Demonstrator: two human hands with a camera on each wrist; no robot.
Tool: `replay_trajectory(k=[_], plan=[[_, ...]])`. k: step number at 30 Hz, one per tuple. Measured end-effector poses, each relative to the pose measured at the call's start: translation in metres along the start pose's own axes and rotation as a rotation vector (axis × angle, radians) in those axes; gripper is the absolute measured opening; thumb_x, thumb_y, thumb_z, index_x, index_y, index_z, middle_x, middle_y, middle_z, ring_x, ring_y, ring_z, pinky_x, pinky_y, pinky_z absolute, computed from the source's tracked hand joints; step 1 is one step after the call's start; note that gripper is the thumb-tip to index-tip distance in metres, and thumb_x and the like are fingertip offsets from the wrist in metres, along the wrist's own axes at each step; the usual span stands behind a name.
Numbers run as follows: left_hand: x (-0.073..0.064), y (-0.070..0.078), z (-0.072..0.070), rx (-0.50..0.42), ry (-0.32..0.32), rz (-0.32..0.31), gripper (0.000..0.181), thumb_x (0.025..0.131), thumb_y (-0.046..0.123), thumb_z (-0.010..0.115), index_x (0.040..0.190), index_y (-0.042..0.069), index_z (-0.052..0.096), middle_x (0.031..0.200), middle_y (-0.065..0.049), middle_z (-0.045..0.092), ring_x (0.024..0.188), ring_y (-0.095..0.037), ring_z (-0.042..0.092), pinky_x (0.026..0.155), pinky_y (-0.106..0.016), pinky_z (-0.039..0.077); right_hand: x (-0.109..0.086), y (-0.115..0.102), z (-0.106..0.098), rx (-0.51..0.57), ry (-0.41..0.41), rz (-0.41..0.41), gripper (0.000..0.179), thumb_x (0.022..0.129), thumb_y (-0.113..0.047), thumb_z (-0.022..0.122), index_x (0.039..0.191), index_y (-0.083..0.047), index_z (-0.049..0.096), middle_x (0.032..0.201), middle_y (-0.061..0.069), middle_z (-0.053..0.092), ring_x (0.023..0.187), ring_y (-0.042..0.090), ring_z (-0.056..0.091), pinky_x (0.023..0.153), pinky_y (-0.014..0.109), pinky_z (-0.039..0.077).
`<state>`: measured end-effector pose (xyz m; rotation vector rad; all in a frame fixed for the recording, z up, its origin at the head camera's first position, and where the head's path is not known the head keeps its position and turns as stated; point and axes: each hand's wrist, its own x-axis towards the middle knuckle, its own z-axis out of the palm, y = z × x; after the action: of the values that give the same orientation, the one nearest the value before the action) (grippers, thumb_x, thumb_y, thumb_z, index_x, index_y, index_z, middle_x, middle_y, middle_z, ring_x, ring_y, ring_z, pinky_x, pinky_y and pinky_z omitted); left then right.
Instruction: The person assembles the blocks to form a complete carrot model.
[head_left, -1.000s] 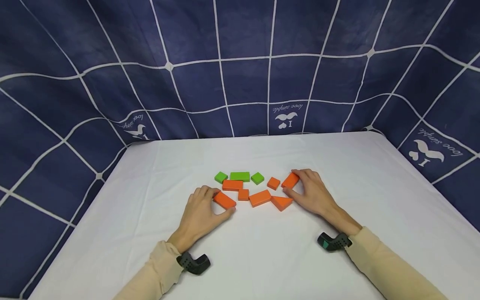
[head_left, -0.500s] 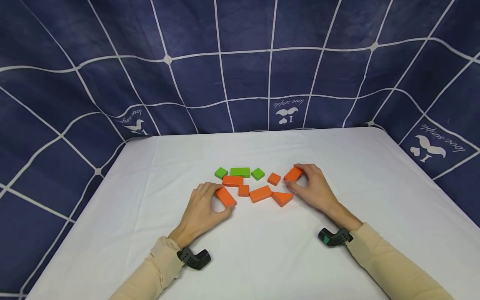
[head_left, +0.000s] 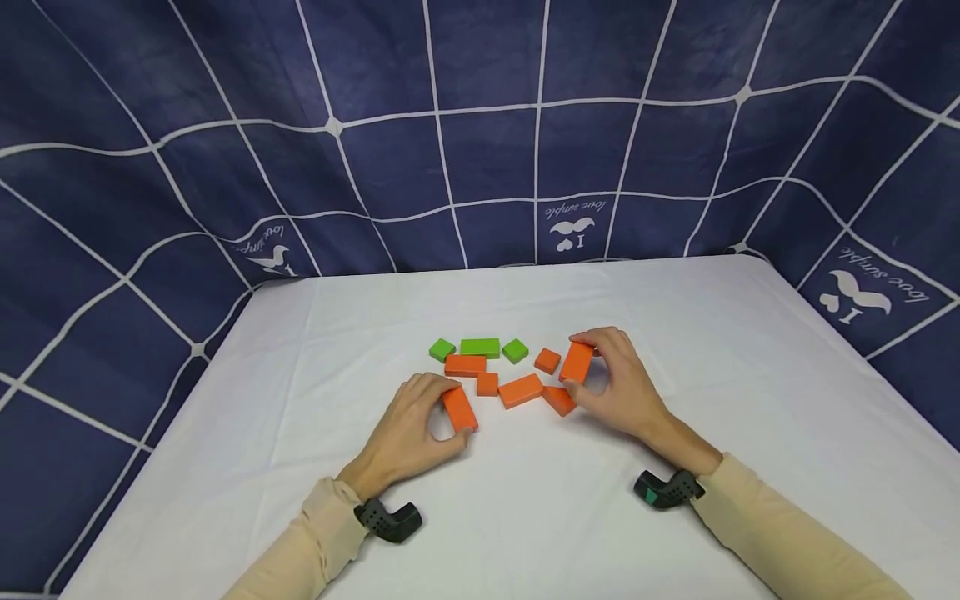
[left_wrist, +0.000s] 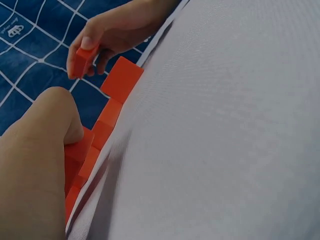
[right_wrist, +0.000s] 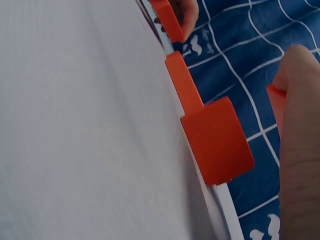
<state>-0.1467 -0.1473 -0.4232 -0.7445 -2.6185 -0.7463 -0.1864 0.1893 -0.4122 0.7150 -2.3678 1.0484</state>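
In the head view my left hand (head_left: 408, 429) pinches an orange rectangular block (head_left: 460, 408) between thumb and fingers, at the near left of a group of toy blocks. My right hand (head_left: 622, 387) holds another orange rectangular block (head_left: 577, 362) at the group's right side, where it overlaps an orange triangular block (head_left: 557, 402). Left of the triangle lies an orange rectangular block (head_left: 521, 391), with a small orange square block (head_left: 487, 384) beside it. The left wrist view shows the right hand's block (left_wrist: 82, 62) raised above the tabletop.
Behind these lie an orange rectangular block (head_left: 466, 365), a small orange block (head_left: 547, 361) and three green blocks, the longest one (head_left: 480, 347) in the middle. A white cloth (head_left: 525, 517) covers the table. A blue curtain (head_left: 480, 150) with white lines surrounds its far sides.
The left hand's block has turned more upright in view and shifted slightly right. My right hand first shifted its block a little right, then brought it back left and nearer, over the triangle's edge.
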Motion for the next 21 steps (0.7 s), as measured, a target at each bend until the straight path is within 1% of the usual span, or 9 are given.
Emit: replay_trajectory(k=[4,8,11,13,17,21], plan=[[-0.001,0.000,-0.001,0.002,-0.010,0.024,0.053,0.079,0.041,0.080,0.121,0.012,0.066,0.116,0.004,0.064,0.108,-0.012,0.055,0.103,-0.036,0.045,-0.002,-0.010,0.004,0.009,-0.010,-0.095,0.057,0.071,-0.022,0.080,0.123,-0.005,0.064,0.121,0.004,0.060,0.116,0.020,0.051,0.096,0.033,0.043],[-0.001,0.001,-0.001,0.000,-0.021,0.052,0.050,0.078,0.042,0.079,0.118,0.015,0.066,0.114,0.006,0.063,0.106,-0.011,0.055,0.102,-0.035,0.045,-0.006,-0.020,0.007,0.011,-0.034,-0.156,0.060,0.068,-0.025,0.081,0.122,-0.005,0.064,0.121,0.003,0.060,0.116,0.020,0.052,0.099,0.034,0.043],[-0.001,0.002,-0.001,0.003,-0.032,0.065,0.049,0.078,0.042,0.079,0.117,0.017,0.065,0.113,0.008,0.063,0.106,-0.011,0.055,0.101,-0.036,0.045,-0.008,-0.029,0.011,0.023,-0.058,-0.210,0.062,0.066,-0.025,0.082,0.123,-0.006,0.064,0.121,0.003,0.061,0.115,0.020,0.053,0.100,0.030,0.043],[-0.001,0.003,-0.001,0.008,-0.050,0.065,0.048,0.078,0.044,0.079,0.117,0.019,0.065,0.113,0.010,0.062,0.107,-0.009,0.054,0.103,-0.037,0.045,-0.010,-0.036,0.014,0.040,-0.078,-0.246,0.063,0.065,-0.024,0.083,0.123,-0.007,0.064,0.121,0.002,0.061,0.114,0.019,0.053,0.100,0.028,0.043],[-0.001,0.004,-0.002,-0.002,-0.097,0.071,0.049,0.077,0.046,0.079,0.117,0.022,0.064,0.112,0.013,0.061,0.108,-0.006,0.053,0.105,-0.038,0.045,-0.014,-0.048,0.020,0.065,-0.167,-0.294,0.065,0.064,-0.026,0.085,0.124,-0.010,0.065,0.123,-0.002,0.059,0.115,0.015,0.052,0.100,0.027,0.045],[-0.001,0.004,-0.003,-0.017,-0.125,0.085,0.048,0.078,0.046,0.078,0.117,0.023,0.064,0.112,0.015,0.061,0.107,-0.004,0.052,0.101,-0.035,0.046,-0.019,-0.056,0.024,0.088,-0.290,-0.308,0.066,0.068,-0.030,0.087,0.129,-0.014,0.064,0.126,-0.008,0.057,0.118,0.009,0.051,0.098,0.028,0.047]])
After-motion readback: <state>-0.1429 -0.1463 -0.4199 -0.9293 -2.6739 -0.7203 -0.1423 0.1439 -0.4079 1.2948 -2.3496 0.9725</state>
